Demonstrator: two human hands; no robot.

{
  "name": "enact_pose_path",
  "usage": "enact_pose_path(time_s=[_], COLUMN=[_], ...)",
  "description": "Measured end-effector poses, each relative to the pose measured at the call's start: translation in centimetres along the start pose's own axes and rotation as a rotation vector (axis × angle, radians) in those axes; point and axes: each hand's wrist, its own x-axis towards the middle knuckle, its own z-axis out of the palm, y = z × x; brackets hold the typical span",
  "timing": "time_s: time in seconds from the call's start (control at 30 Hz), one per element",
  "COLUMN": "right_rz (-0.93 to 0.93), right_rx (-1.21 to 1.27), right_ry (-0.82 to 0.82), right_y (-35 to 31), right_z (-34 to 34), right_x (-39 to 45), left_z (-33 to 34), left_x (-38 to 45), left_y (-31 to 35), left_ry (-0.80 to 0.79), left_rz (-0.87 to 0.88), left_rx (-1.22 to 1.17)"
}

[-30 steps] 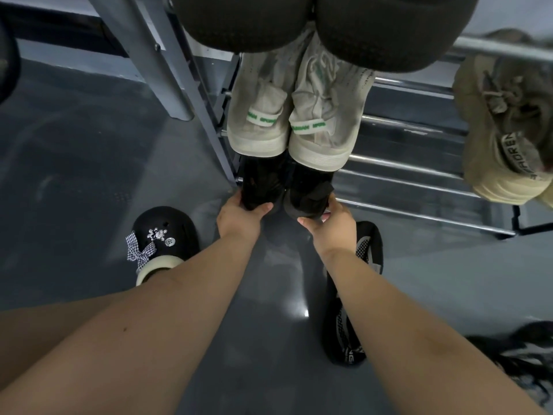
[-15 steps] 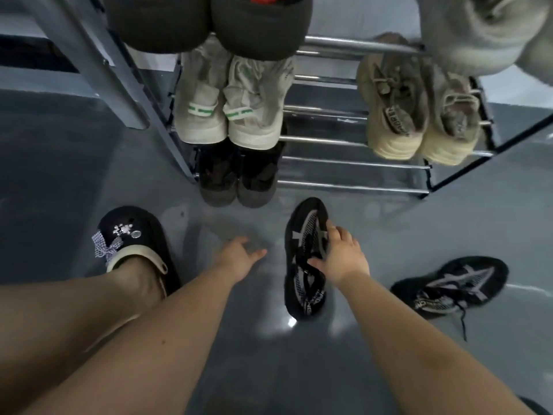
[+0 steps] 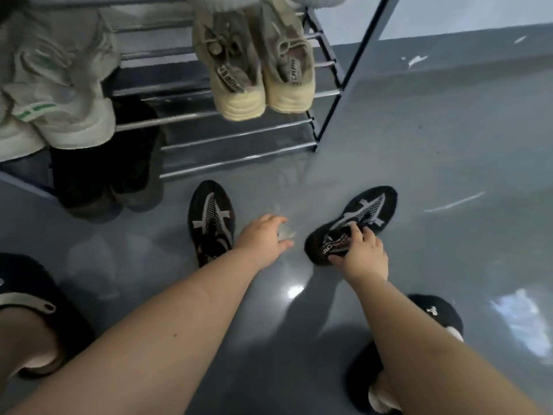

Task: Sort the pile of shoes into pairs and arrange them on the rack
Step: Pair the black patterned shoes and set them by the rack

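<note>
— Where are the hands?
— Both arms reach forward and down toward the grey floor (image 3: 449, 163). The right hand (image 3: 360, 253) has its fingers curled into the collar of a black mesh sneaker (image 3: 356, 223) lying on the floor, toe pointing away to the right.
— And the left?
— The left hand (image 3: 263, 238) hangs just above the floor between the two sneakers, fingers loosely spread, holding nothing. Its forearm crosses the heel of the matching black sneaker (image 3: 211, 220), which lies just in front of the shoe rack (image 3: 239, 136).
— What's on the rack?
— A beige pair (image 3: 254, 64) on a middle tier, a white-and-green pair (image 3: 54, 94) to the left, dark shoes (image 3: 110, 163) on the lowest bars.
</note>
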Motion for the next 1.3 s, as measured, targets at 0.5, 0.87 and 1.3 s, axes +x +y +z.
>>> enact_pose_path(time_s=[0.5, 0.87, 1.3], right_rz=[0.312, 0.296, 0.102], right_rx=[0.824, 1.286, 0.983], right_ry=[-0.056, -0.273, -0.519], right_y=[2.3, -3.2, -8.4], right_z=[1.5, 0.3, 1.0], right_x=[3.6, 3.4, -0.5], left_z=[4.8, 1.0, -0.1], left_x=[5.7, 4.1, -3.8], left_y=[3.4, 0.3, -6.0], left_ry=[-0.250, -0.090, 0.146], left_rz=[0.014, 0.023, 0.058], left_rx=[0.171, 0.318, 0.343])
